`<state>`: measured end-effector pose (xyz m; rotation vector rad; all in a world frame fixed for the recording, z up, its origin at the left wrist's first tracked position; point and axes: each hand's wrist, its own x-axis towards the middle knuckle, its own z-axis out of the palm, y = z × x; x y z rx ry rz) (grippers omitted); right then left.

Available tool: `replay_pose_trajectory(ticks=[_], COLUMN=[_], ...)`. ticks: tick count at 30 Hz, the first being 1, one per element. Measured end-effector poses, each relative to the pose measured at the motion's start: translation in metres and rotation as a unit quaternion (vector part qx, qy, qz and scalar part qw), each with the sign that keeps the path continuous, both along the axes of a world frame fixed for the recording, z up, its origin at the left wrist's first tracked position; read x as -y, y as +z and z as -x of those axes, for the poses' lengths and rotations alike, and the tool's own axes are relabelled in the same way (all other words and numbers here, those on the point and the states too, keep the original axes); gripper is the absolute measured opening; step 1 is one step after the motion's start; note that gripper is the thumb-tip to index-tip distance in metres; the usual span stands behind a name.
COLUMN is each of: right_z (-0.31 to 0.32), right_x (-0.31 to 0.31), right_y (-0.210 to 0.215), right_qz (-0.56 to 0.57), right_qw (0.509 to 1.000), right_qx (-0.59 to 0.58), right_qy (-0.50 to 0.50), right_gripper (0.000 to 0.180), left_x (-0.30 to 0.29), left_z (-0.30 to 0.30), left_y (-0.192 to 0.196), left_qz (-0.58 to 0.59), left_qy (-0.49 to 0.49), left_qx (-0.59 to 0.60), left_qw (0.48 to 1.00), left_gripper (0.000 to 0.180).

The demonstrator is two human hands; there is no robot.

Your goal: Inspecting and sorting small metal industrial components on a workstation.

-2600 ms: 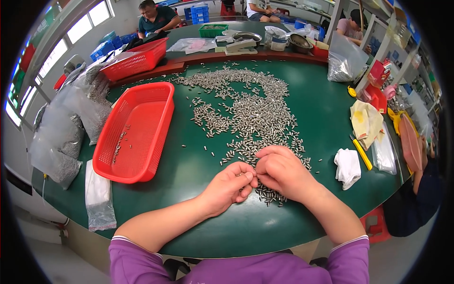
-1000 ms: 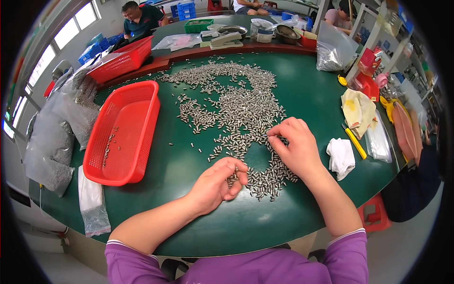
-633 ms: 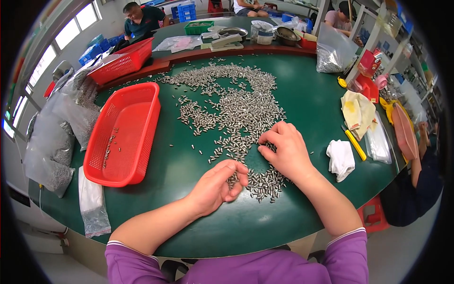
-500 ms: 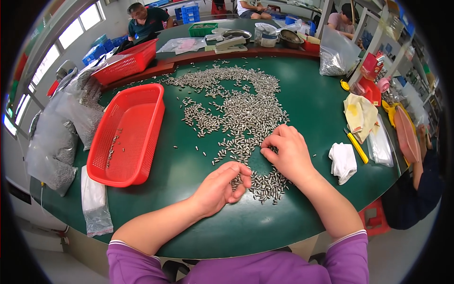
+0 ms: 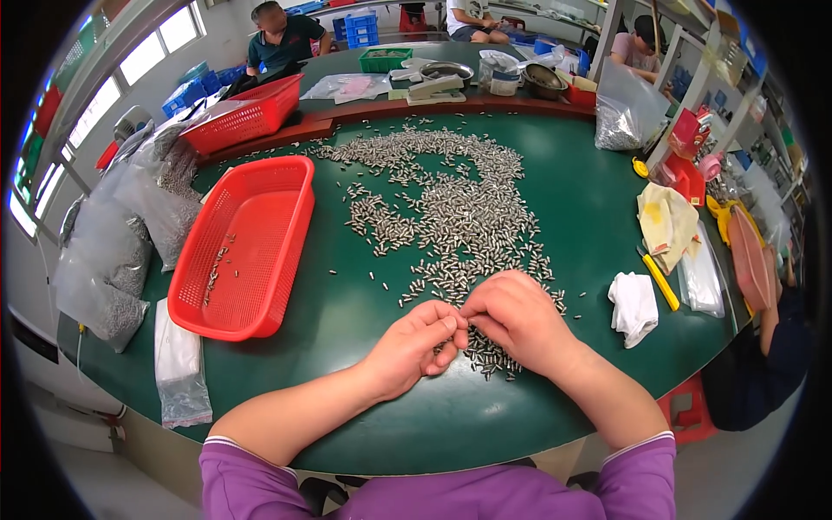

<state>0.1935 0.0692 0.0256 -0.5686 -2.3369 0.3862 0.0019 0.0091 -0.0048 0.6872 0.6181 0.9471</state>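
Note:
My left hand (image 5: 414, 348) is curled at the near edge of a spread of small silvery metal pins (image 5: 472, 212), its thumb pressed against the fingers. Coming in from the right, my right hand (image 5: 523, 322) pinches with thumb and forefinger right at the left fingertips, so the two hands touch. Whatever lies between the fingertips is too small or hidden to make out. More loose pins (image 5: 492, 360) lie under and beside my right hand. A red plastic basket (image 5: 295, 251) stands left of the spread, with several pins on its bottom.
Bags of metal parts (image 5: 108, 277) line the left edge beside a flat plastic packet (image 5: 180, 364). At right lie a white cloth (image 5: 633, 308), a yellow-handled cutter (image 5: 660, 279) and a stained glove (image 5: 666, 225). A red-brown strip (image 5: 451, 106) borders the far side; other people sit beyond.
My right hand has come left and toward me from the pile to meet the left fingertips. My left hand's fingers have closed in more. The whole view has shifted slightly.

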Motion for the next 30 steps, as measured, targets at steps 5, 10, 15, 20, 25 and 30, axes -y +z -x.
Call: replay_pose_trajectory(ticks=[5, 10, 15, 20, 25, 30], right_z=[-0.0013, -0.0004, -0.0004, 0.0002, 0.0025, -0.0047], right_x=[-0.0003, -0.0006, 0.0007, 0.0025, 0.0042, -0.0051], right_y=[-0.0038, -0.0046, -0.0053, -0.0025, -0.0017, 0.0005], right_qz=[0.026, 0.055, 0.062, 0.062, 0.021, 0.007], right_qw=[0.999, 0.997, 0.996, 0.996, 0.997, 0.994], right_qx=[-0.019, -0.06, -0.066, -0.065, -0.08, -0.096], right_qy=[-0.01, -0.01, -0.009, -0.01, 0.008, -0.052], right_gripper=[0.025, 0.031, 0.031, 0.027, 0.026, 0.031], left_x=[-0.0008, -0.0008, -0.0006, 0.0005, 0.0004, -0.0005], left_z=[-0.0008, -0.0007, -0.0005, -0.0005, -0.0009, -0.0019], left_y=[-0.0014, 0.0041, 0.0013, 0.0009, 0.0, 0.0005], left_qz=[0.009, 0.015, 0.013, 0.0, 0.006, 0.004], left_qy=[0.002, 0.012, 0.01, -0.001, -0.003, 0.002], left_qx=[0.002, -0.008, -0.007, -0.02, -0.029, -0.019], left_qw=[1.0, 1.0, 1.0, 1.0, 1.0, 1.0], left_gripper=[0.01, 0.01, 0.011, 0.012, 0.012, 0.013])
